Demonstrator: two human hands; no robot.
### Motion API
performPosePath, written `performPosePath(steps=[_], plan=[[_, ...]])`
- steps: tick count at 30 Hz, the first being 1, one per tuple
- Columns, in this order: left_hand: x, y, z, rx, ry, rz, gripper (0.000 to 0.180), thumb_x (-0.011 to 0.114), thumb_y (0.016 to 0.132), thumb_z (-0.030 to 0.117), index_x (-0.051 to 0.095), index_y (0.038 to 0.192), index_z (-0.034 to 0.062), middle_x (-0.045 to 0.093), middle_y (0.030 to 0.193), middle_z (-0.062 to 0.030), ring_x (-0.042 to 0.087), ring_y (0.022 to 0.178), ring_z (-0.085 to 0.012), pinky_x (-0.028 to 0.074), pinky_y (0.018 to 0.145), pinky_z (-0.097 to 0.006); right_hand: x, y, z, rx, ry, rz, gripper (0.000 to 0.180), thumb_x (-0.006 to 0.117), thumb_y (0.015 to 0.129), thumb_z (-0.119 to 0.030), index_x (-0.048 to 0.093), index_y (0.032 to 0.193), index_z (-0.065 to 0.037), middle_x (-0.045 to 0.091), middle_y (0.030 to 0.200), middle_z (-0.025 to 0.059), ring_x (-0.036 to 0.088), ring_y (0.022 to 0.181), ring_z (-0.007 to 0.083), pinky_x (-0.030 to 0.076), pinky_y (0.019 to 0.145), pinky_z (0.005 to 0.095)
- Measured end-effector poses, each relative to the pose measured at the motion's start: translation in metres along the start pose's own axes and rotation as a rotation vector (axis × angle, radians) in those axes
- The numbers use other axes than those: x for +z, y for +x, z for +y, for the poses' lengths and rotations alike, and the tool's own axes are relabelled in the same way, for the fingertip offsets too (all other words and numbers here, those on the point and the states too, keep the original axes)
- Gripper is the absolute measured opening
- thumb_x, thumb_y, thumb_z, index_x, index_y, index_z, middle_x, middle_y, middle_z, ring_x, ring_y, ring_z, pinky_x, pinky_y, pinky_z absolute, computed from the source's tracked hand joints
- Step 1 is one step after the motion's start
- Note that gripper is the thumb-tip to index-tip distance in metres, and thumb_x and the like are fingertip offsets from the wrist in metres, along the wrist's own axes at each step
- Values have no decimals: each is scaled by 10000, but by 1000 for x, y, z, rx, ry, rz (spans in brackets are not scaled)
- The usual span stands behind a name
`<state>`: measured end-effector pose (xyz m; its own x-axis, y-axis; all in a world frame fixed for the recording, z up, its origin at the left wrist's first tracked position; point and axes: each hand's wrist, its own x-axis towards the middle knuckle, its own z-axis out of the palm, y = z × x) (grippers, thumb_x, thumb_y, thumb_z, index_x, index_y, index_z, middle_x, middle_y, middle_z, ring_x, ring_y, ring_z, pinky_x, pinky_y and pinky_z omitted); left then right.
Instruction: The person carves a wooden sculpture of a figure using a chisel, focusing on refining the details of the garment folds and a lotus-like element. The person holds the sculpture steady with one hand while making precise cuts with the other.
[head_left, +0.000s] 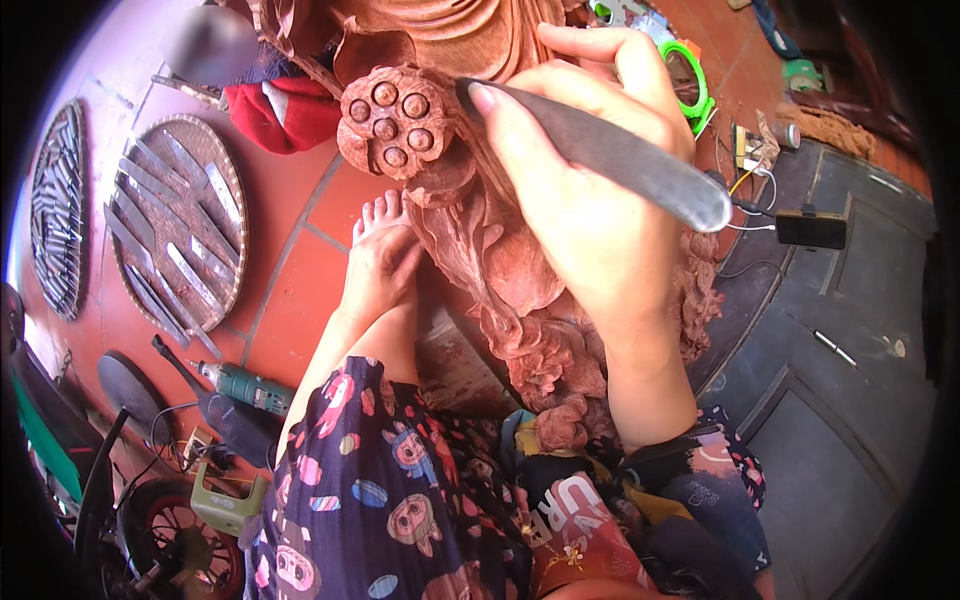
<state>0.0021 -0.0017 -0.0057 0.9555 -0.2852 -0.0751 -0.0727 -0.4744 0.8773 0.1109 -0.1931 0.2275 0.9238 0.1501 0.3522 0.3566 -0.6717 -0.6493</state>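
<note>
A large carved reddish-brown wooden figure (520, 265) lies between my legs, with folds, leaf shapes and a round lotus pod (397, 122) bearing several raised seeds. My right hand (610, 190) is closed around a flat grey metal carving tool (610, 160), thumb pressed along it. The tool's dark tip is over the wood just right of the pod, and the hand's outer fingers reach over the carving. What seems to be my left hand (385, 262) lies against my bare foot (378, 212), left of the carving; its fingers are hard to make out.
At left, a round woven tray (237, 250) holds several flat blades; another tray (62, 215) holds many tools. A green power tool (248, 388) lies near my knee. A red cloth (285, 112) is behind the foot. At right, a phone (810, 230) with cables and a pen (834, 348) lie on dark panels.
</note>
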Motion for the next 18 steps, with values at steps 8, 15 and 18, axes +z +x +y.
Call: performPosePath(steps=[8,15,18], plan=[[3,1,-12,-30,39,-53,456,712,898,188,633,1335,86,609,1354,-237,492,1373,-438,330,1162,-558,8,-2,0,-107,-132,37,66,782,821,2,748,845,54,723,955,129,689,948,212,516,805,315],[4,-2,-10,-32,67,-41,494,709,898,184,613,1375,105,596,1395,-213,473,1392,-438,321,1173,-552,8,-8,2,-64,-112,40,62,776,830,7,743,845,58,698,928,132,692,970,226,525,819,317],[1,3,-2,-52,70,-91,509,701,905,188,598,1397,111,569,1432,-218,457,1406,-440,320,1175,-547,5,-9,16,-123,-49,66,63,774,837,-5,741,850,48,689,932,140,684,988,252,518,850,323]])
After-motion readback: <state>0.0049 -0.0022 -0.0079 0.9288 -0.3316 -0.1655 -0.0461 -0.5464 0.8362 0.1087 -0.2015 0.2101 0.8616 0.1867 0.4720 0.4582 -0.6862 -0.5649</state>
